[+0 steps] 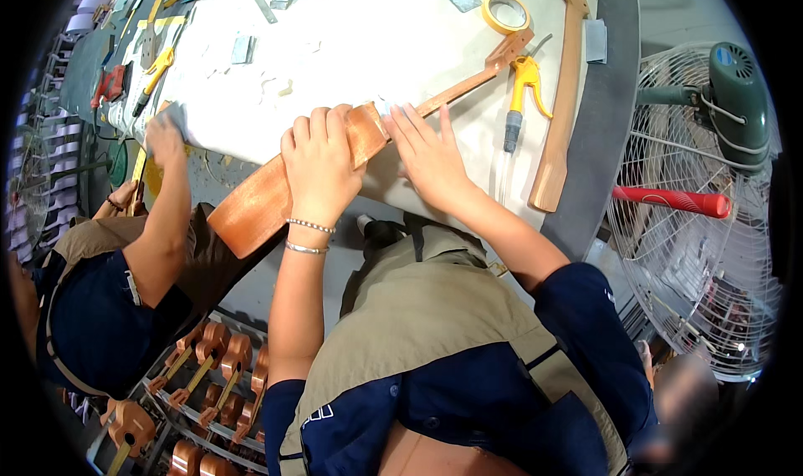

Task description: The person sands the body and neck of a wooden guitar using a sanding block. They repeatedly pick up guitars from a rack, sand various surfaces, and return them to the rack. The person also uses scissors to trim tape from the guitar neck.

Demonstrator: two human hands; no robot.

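Observation:
A brown wooden ukulele (255, 212) lies turned on its side across the near edge of the white-topped bench (360, 49), its neck pointing to the far right. My left hand (322, 162) is wrapped over the side of the body, with bracelets at the wrist. Close to where the neck meets the body, my right hand (431, 162) has its fingers stretched out and lying against the wood. A small pale patch shows by those fingertips; what it is, I cannot make out. Beside the headstock rests a yellow air blow gun (525, 79).
A yellow tape roll (505, 13) and a long wooden neck (559, 125) lie on the right. Beyond the bench edge stands a caged fan (694, 225). At left, a co-worker (125, 292) works close by. Below, a rack (222, 317) holds several ukuleles.

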